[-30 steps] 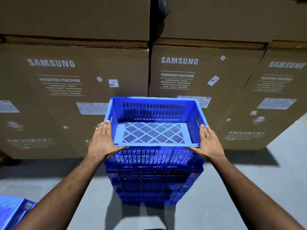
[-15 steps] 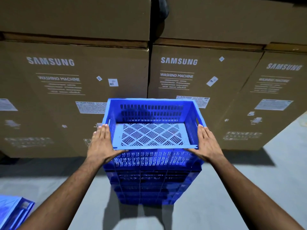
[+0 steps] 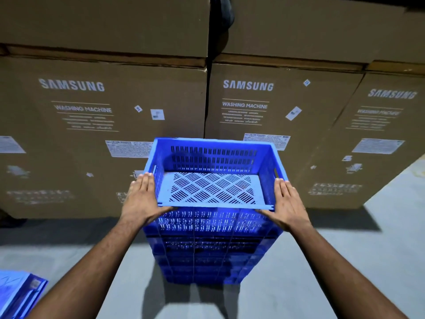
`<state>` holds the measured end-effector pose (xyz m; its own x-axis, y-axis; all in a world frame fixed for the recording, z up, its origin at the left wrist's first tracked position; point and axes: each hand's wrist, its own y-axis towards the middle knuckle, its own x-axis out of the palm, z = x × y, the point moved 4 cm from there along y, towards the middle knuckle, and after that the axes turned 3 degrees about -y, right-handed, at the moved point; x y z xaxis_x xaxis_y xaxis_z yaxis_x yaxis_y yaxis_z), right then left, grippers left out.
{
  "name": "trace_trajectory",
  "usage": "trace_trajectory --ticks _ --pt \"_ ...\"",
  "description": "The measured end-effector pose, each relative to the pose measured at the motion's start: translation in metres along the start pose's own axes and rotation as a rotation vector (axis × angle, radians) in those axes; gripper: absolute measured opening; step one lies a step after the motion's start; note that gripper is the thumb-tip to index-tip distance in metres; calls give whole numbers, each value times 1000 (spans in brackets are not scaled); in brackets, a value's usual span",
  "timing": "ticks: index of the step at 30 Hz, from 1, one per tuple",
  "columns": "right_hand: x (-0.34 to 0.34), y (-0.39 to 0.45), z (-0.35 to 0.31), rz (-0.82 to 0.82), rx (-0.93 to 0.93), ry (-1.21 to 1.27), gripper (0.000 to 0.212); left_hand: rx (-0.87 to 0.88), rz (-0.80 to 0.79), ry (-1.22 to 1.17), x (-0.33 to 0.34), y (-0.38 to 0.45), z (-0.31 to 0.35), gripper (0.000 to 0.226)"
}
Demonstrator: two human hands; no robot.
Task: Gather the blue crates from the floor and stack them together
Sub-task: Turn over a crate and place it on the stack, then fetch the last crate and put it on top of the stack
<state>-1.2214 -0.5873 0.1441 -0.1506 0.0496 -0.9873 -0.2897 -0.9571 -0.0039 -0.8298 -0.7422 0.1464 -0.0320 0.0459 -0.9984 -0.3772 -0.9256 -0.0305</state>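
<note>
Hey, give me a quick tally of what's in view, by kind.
Stack of blue crates: 1, crate count unclear
Separate blue item, bottom left: 1
Cardboard boxes labelled Samsung: 3
Hands on top crate: 2, left hand, right hand
Total: 7

Head camera looks down (close) at hands.
</note>
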Motion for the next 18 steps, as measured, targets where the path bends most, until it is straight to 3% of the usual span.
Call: trace_trajectory --ticks 18 --pt "-4 2 4 -11 2 -9 128 -69 -30 -6 3 -11 4 133"
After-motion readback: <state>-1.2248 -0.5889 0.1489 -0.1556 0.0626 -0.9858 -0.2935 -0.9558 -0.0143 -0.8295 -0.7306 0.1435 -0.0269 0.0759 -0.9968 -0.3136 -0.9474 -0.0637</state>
